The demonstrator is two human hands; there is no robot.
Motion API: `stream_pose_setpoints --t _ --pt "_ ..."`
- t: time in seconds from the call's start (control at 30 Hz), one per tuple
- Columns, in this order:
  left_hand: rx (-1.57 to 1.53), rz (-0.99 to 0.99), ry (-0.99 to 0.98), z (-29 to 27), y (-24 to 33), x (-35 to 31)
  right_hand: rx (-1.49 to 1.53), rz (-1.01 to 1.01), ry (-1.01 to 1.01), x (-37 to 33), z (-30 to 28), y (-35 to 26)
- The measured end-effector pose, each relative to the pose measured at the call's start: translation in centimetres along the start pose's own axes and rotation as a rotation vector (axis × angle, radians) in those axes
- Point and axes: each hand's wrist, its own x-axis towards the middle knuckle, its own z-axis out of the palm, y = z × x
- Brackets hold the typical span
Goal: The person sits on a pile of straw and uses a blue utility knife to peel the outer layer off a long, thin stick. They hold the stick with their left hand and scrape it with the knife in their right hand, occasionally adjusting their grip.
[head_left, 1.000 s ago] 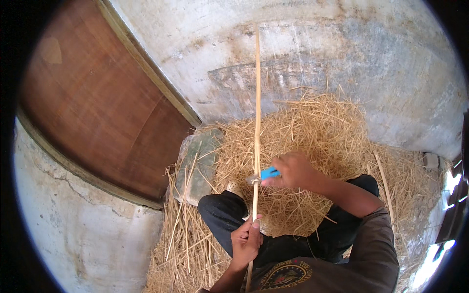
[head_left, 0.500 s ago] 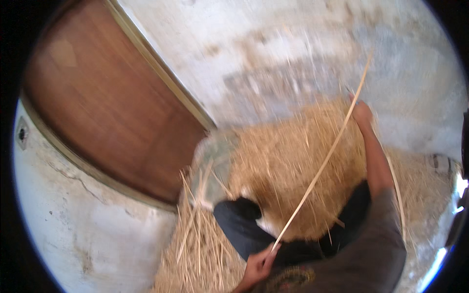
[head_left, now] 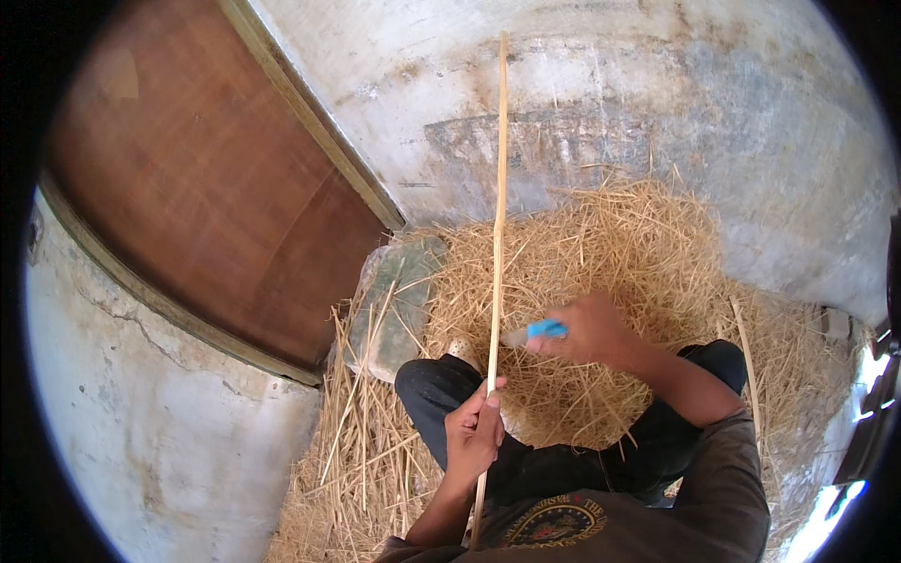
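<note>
straw pile (head_left: 601, 253) on concrete floor (head_left: 657, 103).

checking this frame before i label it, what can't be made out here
Head view only:
- Blue tool: blurred by motion; the right hand covers most of it, so its kind and any blade are unclear.
- Stick: lower end hidden behind the left hand and the shirt.
- Grey slab: partly buried in straw, shape unclear.
- Far right edge: glare and the black fisheye rim hide what lies there.

Soft even daylight, glare at the lower right rim, fisheye-bent edges, slight motion blur on the right hand (head_left: 587, 330).
</note>
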Motion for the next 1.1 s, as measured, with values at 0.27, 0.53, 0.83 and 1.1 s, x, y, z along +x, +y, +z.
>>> stream_pose_setpoints --t 0.27,0.53,0.83,1.1 --pt "0.016 -0.046 -0.013 1.2 0.6 -1.3 -0.086 0.012 0.090 1.7 0.9 0.4" --pt "0.120 0.009 0.032 1.7 0.5 -0.9 -0.163 -0.218 0.164 1.7 1.0 -0.3" --pt "0.144 0.013 -0.064 1.9 -0.5 -1.5 -0.318 0.058 0.157 4.8 1.0 7.8" --pt "0.211 -0.075 -0.037 -2.5 0.6 -5.9 0.065 1.043 0.319 5.3 -6.9 20.0"
